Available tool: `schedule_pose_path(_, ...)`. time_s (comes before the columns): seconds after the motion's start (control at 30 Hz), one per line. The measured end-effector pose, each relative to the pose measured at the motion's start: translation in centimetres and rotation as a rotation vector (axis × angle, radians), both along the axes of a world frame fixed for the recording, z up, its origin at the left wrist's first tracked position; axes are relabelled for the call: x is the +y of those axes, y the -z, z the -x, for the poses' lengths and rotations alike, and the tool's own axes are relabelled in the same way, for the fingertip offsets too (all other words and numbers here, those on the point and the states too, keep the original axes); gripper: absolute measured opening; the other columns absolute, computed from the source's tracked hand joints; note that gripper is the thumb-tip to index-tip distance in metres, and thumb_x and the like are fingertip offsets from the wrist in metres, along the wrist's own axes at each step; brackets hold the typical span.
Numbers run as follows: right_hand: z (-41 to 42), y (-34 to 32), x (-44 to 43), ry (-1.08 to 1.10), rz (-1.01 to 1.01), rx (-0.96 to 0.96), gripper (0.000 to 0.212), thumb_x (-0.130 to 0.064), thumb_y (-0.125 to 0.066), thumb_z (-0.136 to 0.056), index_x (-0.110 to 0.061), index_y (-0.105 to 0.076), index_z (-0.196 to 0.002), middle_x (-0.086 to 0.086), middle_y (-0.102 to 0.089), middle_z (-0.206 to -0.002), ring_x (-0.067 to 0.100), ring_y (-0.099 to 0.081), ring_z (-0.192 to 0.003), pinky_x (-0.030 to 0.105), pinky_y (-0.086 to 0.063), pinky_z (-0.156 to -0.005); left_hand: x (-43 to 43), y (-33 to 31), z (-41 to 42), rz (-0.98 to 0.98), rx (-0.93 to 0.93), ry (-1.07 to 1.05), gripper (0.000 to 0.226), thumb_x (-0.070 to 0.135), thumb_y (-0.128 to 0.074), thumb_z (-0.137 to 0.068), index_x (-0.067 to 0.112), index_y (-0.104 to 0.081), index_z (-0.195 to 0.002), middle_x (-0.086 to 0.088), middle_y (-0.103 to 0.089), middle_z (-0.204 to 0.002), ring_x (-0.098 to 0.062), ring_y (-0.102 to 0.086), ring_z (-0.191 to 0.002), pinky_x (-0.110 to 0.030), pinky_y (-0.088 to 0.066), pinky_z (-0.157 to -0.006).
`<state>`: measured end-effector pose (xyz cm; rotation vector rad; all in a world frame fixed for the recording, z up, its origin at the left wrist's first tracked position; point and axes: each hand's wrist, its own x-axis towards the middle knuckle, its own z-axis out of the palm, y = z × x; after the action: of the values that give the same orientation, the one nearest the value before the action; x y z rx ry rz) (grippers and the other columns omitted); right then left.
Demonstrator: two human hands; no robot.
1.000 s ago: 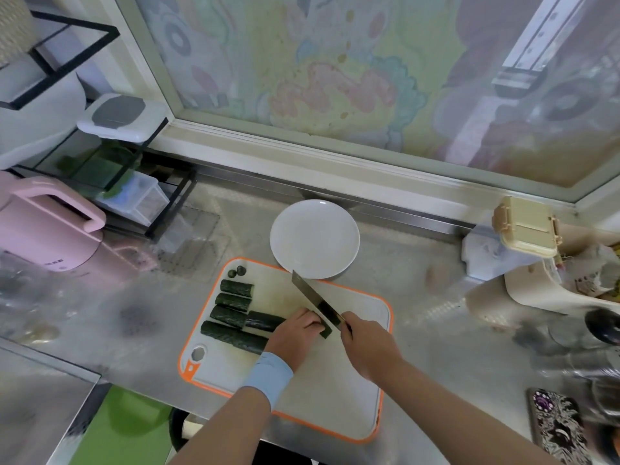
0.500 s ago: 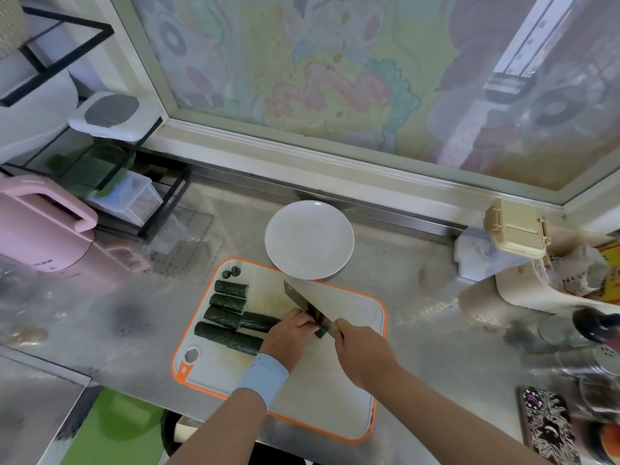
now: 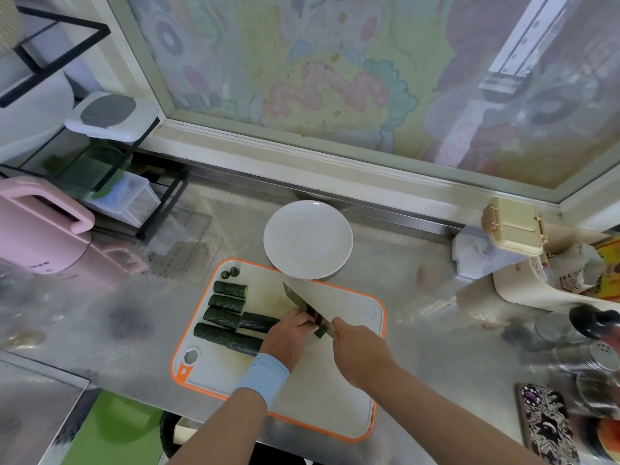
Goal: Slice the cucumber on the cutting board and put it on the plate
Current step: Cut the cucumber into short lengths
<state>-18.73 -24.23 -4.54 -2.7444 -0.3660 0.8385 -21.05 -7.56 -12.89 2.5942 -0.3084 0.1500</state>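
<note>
Several dark green cucumber lengths [image 3: 228, 337] lie side by side on the left half of a white cutting board with an orange rim [image 3: 352, 391]. My left hand [image 3: 288, 337] presses down on the right ends of two of them. My right hand [image 3: 360, 354] grips the handle of a knife [image 3: 298, 302], whose blade runs up and left along my left fingers. A small cut piece [image 3: 320, 332] shows between my hands. Two cucumber end caps [image 3: 231, 272] sit at the board's far left corner. A white plate [image 3: 308, 239] with nothing on it stands just beyond the board.
A pink appliance [image 3: 40, 229] and a black wire rack with plastic boxes [image 3: 110, 182] stand at the left. A beige lidded box [image 3: 513, 226], jars and shakers [image 3: 590, 350] and a patterned phone [image 3: 547, 427] crowd the right. The window ledge runs behind the plate.
The view has shifted slightly. My hands stay on the cucumber and knife, and the blade works at the same spot beside my left fingers.
</note>
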Motion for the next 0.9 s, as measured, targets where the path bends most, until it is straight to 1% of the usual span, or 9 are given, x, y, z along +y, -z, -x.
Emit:
schedule_pose_path(0.07,0.0,0.0,0.0,-0.007,0.009,0.001,0.009,-0.015,-0.032,-0.096,-0.021,-0.037,-0.091,0.003,-0.050,-0.072,0.024,-0.047,-0.059,0.032,-0.033,-0.048,0.0,0.1,-0.1,-0.008,0.010,-0.002,0.029,0.002,-0.085,-0.057,0.015,-0.072,-0.080,0.005,-0.065,-0.084,-0.007,-0.046,-0.088,-0.015,-0.045,-0.049)
schedule_pose_path(0.2,-0.1,0.2,0.1,-0.018,0.005,0.004,0.009,-0.014,-0.032,-0.094,-0.020,-0.038,-0.090,0.003,-0.049,-0.072,0.025,-0.048,-0.060,0.032,-0.033,-0.049,0.1,0.2,0.0,-0.016,0.024,0.008,0.029,0.002,-0.084,-0.057,0.015,-0.072,-0.081,0.005,-0.064,-0.084,-0.007,-0.046,-0.088,-0.012,-0.039,-0.052)
schedule_pose_path(0.3,-0.3,0.5,0.4,0.000,0.011,0.028,0.010,-0.012,-0.032,-0.093,-0.020,-0.038,-0.090,0.003,-0.048,-0.072,0.023,-0.045,-0.057,0.032,-0.033,-0.049,0.1,0.2,-0.1,-0.011,0.032,0.011,0.028,0.004,-0.082,-0.062,0.016,-0.072,-0.084,0.006,-0.064,-0.087,-0.007,-0.047,-0.089,-0.015,-0.044,-0.049)
schedule_pose_path(0.37,-0.2,1.1,0.4,0.011,0.009,0.045,0.010,-0.012,-0.032,-0.094,-0.019,-0.038,-0.091,0.004,-0.049,-0.071,0.021,-0.043,-0.056,0.031,-0.032,-0.048,0.2,0.1,-0.1,-0.014,0.031,0.022,0.025,0.005,-0.080,-0.066,0.016,-0.072,-0.088,0.006,-0.064,-0.091,-0.008,-0.049,-0.089,-0.016,-0.045,-0.050)
schedule_pose_path(0.5,0.6,2.7,0.2,0.059,-0.063,0.039,0.010,-0.015,-0.033,-0.098,-0.019,-0.037,-0.090,0.004,-0.049,-0.067,0.020,-0.041,-0.054,0.031,-0.027,-0.046,0.2,-0.1,0.0,0.001,0.012,0.023,0.023,0.008,-0.075,-0.075,0.016,-0.071,-0.096,0.006,-0.064,-0.098,-0.011,-0.053,-0.092,-0.020,-0.050,-0.054)
schedule_pose_path(0.6,0.7,3.5,0.4,0.074,-0.096,0.026,0.011,-0.016,-0.034,-0.100,-0.019,-0.036,-0.089,0.003,-0.049,-0.066,0.022,-0.042,-0.056,0.031,-0.024,-0.046,0.3,0.1,0.0,0.003,0.014,0.028,0.025,0.008,-0.073,-0.076,0.015,-0.070,-0.099,0.005,-0.064,-0.101,-0.012,-0.053,-0.094,-0.023,-0.052,-0.055)
schedule_pose_path(0.73,0.4,3.7,1.0,0.074,-0.111,0.021,0.011,-0.018,-0.033,-0.101,-0.019,-0.037,-0.091,-0.001,-0.046,-0.067,0.021,-0.042,-0.058,0.029,-0.024,-0.047,0.4,0.3,0.0,-0.004,0.026,0.051,0.024,0.009,-0.072,-0.078,0.013,-0.070,-0.101,0.003,-0.064,-0.102,-0.013,-0.053,-0.095,-0.023,-0.052,-0.058)
schedule_pose_path(0.8,0.1,3.6,1.3,0.078,-0.111,0.038,0.013,-0.022,-0.032,-0.103,-0.018,-0.039,-0.092,-0.001,-0.048,-0.069,0.022,-0.046,-0.062,0.031,-0.028,-0.050,0.5,0.2,0.0,-0.006,0.019,0.071,0.022,0.007,-0.070,-0.079,0.011,-0.069,-0.101,0.001,-0.063,-0.102,-0.014,-0.051,-0.094,-0.024,-0.052,-0.063)
schedule_pose_path(0.9,-0.8,3.0,1.1,0.140,-0.130,0.086,0.026,-0.033,-0.030,-0.104,-0.016,-0.044,-0.090,0.002,-0.055,-0.074,0.024,-0.051,-0.066,0.035,-0.038,-0.059,0.6,0.0,-0.4,0.002,-0.020,0.122,0.018,0.002,-0.067,-0.079,0.009,-0.068,-0.095,-0.002,-0.061,-0.098,-0.017,-0.051,-0.091,-0.027,-0.050,-0.074)
